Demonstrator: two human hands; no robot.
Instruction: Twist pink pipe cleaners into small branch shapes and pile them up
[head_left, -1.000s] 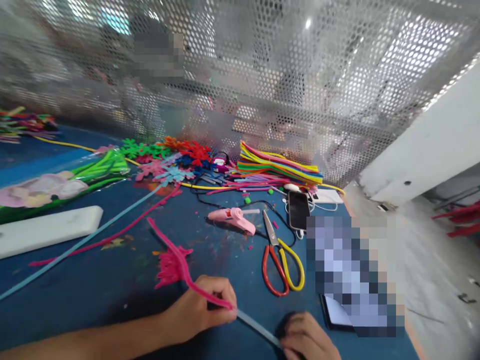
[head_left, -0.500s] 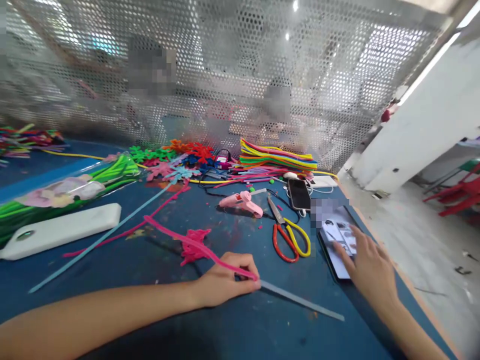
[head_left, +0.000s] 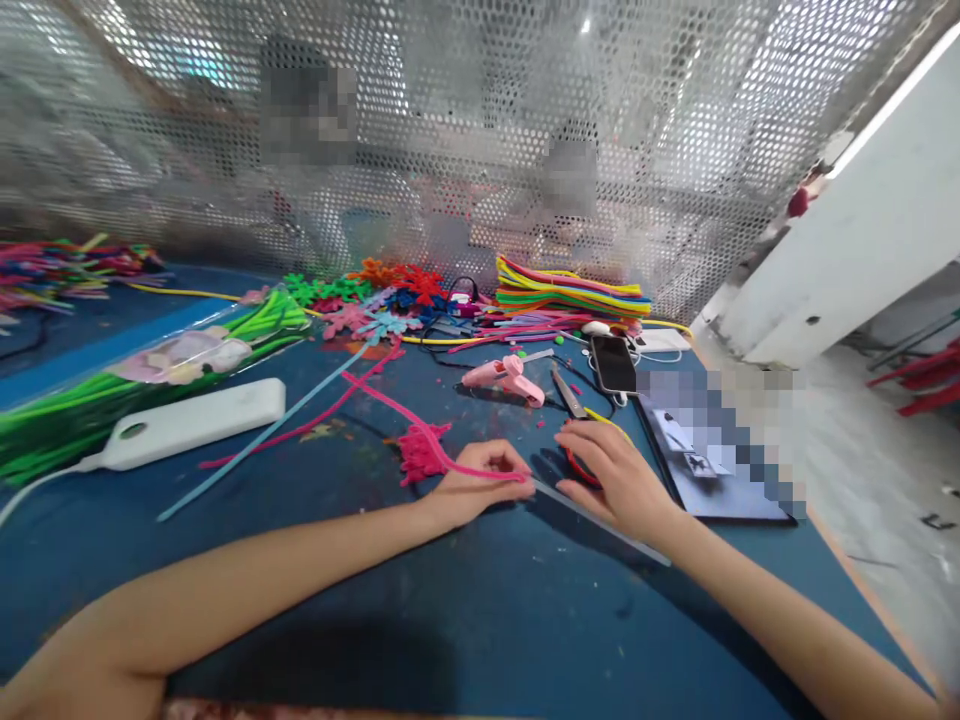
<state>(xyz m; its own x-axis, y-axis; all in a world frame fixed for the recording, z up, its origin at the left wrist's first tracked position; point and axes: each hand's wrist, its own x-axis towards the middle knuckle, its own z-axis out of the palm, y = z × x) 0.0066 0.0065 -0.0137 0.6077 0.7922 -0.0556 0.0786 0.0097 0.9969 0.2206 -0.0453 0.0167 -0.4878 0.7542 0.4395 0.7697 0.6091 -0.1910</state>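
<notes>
The pink pipe cleaner [head_left: 431, 436] is near the middle of the blue table [head_left: 525, 615], with one end in the person's left hand [head_left: 474, 494]. At the far left is a heap of many-coloured pipe cleaners [head_left: 64, 272]. Nearer in lies a clear bag [head_left: 199, 352] with green stems in it, and in front of that a long white bar [head_left: 202, 418] with a cord. Next, a blue pipe cleaner [head_left: 225, 467] crosses another pink pipe cleaner [head_left: 307, 429]. Behind them is a pile of fluffy shapes [head_left: 386, 323] in lots of colours. A bright pink fluffy shape [head_left: 420, 452] lies just beside the left hand. That hand pinches its pink pipe cleaner together with a pale strip [head_left: 600, 528], which sticks out to the right. Farther back is a pink glue gun [head_left: 499, 373]. The right hand [head_left: 622, 478] bends its fingers over the handles of the scissors [head_left: 570, 397]; whether it grips them is hard to tell. Then come a dark phone [head_left: 613, 363] and, nearer, a tablet [head_left: 720, 498], partly blurred.
</notes>
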